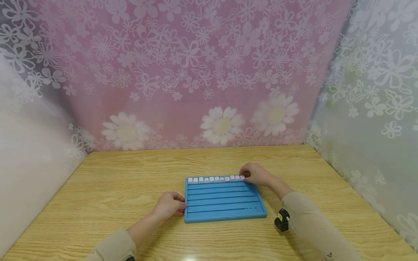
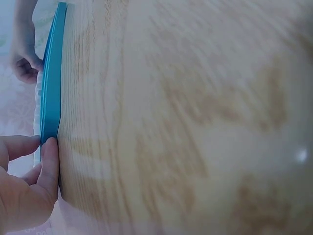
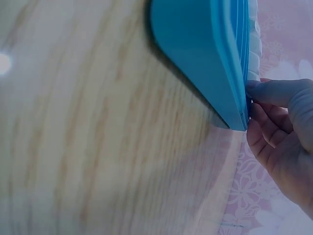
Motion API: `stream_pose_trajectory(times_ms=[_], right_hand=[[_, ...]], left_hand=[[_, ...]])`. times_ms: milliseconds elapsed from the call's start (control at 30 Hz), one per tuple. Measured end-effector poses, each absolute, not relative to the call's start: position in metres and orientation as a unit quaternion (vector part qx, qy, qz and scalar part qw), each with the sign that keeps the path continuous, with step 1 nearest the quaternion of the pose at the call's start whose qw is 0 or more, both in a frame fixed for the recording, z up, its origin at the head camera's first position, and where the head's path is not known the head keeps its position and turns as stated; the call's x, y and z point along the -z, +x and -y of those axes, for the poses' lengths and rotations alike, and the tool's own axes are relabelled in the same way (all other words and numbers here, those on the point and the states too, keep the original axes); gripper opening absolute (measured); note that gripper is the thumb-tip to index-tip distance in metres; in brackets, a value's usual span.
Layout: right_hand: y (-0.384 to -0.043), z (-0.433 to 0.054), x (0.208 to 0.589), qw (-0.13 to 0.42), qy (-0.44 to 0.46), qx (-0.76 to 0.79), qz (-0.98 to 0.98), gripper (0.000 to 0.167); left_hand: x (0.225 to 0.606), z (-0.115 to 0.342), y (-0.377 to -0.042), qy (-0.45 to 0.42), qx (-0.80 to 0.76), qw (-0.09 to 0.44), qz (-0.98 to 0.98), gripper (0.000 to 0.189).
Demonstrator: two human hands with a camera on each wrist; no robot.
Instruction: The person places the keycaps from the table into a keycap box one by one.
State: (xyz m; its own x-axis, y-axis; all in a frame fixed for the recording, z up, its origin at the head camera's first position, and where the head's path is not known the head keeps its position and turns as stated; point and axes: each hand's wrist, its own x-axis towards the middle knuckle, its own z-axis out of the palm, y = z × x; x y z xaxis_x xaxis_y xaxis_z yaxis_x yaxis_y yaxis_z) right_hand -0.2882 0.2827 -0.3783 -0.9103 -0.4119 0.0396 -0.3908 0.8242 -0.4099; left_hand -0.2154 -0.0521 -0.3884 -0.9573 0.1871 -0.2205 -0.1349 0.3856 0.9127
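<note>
A light blue keyboard-shaped tray (image 1: 223, 207) with raised ridges lies flat on the table. White keycaps (image 1: 211, 179) with small printed marks fill its far groove from the left corner almost to the right one. At the tray's left side, my left hand (image 1: 168, 206) grips the edge between thumb and fingers, also seen on the tray's side wall (image 2: 53, 110) in the left wrist view. My right hand (image 1: 257, 174) is at the far right corner, thumb and curled fingertips pinching the keycap at the row's right end, which they mostly cover.
The wood-grain table (image 1: 137, 170) extends around the tray on all sides. A pink flowered curtain (image 1: 196, 72) hangs behind it, with pale flowered sheets at left and right. A small black device (image 1: 282, 220) is strapped at the right sleeve.
</note>
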Motion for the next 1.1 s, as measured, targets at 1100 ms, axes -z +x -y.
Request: stream_pose_trajectory(times_ms=[1100], right_hand=[[-0.194,-0.395,0.337,0.096,-0.191,0.292,-0.932,0.033]], left_hand=[[0.391,0.053,-0.216,0.020,-0.543,0.145,-0.827,0.023]])
